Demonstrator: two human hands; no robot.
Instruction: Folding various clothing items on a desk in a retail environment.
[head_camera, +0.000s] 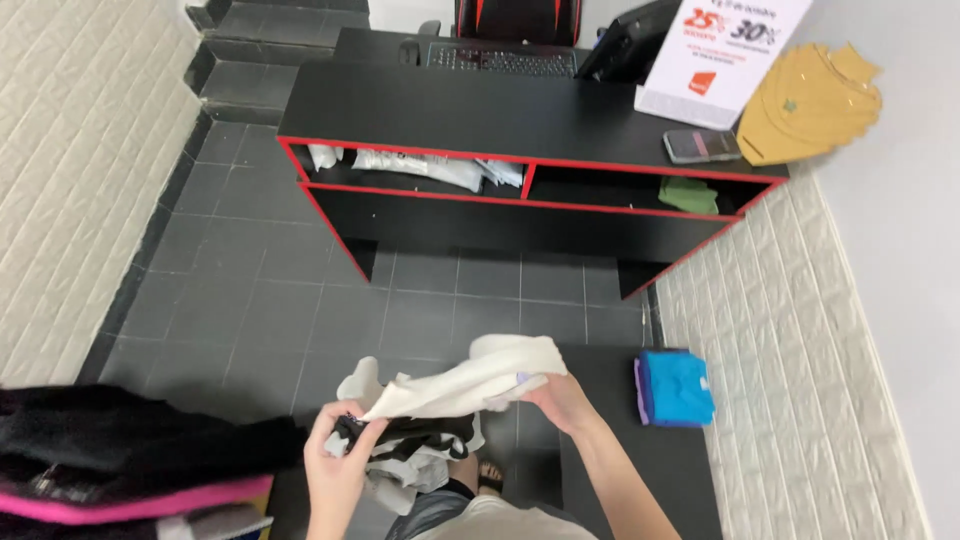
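White-and-black garment: soft, light, floppy; best gripped at edges. Left hand clamped on lower hem, right hand clamped on upper fold.

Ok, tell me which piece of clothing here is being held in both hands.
The cream and black garment, gripped by the left hand and right hand. The folded blue top, mustard top and green cloth lie untouched.

I hold a cream and black garment in both hands, my left hand pinching its lower edge, my right hand gripping near the blue folded clothes, possibly shirts.
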